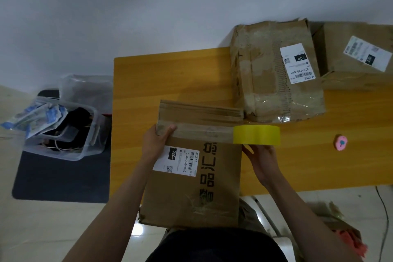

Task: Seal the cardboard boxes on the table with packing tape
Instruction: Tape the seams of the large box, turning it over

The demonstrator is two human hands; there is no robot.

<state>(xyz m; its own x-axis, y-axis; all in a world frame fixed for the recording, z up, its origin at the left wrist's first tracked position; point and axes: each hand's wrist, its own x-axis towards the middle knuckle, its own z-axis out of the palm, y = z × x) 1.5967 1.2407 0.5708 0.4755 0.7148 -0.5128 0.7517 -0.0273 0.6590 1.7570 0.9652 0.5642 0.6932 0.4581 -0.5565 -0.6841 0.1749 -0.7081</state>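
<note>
A cardboard box (212, 185) with a white label and black characters lies at the table's near edge, in front of me. A strip of tape (202, 132) runs across its top from the left corner to a yellow tape roll (257, 135) at the right edge. My left hand (156, 142) holds the box's left corner, thumb pressing the tape's end. My right hand (262, 159) holds the roll from below. Two more boxes stand behind: a worn one (265, 83) and another (350, 70) at the far right.
The yellow wooden table (170, 78) stands against a white wall. A small pink object (341, 142) lies on it at the right. On the floor to the left, a clear plastic bin (63, 132) with bags and cables sits on a dark mat (53, 176).
</note>
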